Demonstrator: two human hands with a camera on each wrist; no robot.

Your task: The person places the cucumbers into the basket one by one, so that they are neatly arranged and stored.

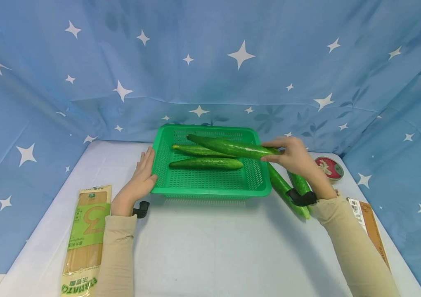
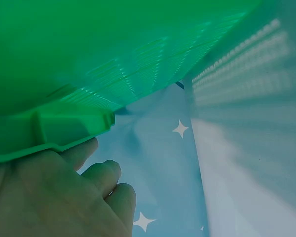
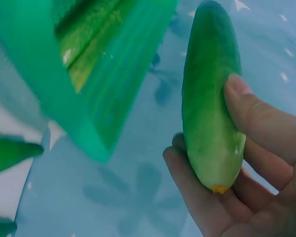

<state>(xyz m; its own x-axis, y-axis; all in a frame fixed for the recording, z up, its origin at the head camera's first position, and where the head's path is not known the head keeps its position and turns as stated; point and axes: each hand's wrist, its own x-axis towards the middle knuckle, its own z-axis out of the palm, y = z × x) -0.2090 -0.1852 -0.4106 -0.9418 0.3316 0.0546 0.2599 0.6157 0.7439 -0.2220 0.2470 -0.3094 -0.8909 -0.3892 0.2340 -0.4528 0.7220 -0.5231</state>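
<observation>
My right hand [image 1: 288,154] grips a long green cucumber [image 1: 229,147] near its right end, thumb on one side and fingers on the other. The cucumber's far end reaches over the green plastic basket [image 1: 210,192]. Inside the basket, a cucumber [image 1: 204,163] lies in front of another cucumber [image 1: 195,150], which the held one partly covers. My left hand [image 1: 140,179] rests against the outside of the basket's left rim, fingers extended. In the left wrist view, those fingers [image 2: 103,177] lie below the rim, not curled round it.
Two more cucumbers, one [image 1: 285,192] nearer the basket and one [image 1: 299,183] partly under my right wrist, lie on the white table. Farther right are a round red tin [image 1: 329,168] and a brown packet [image 1: 374,231]. A noodle package [image 1: 88,231] lies left. A blue star-patterned curtain [image 1: 210,74] surrounds the table.
</observation>
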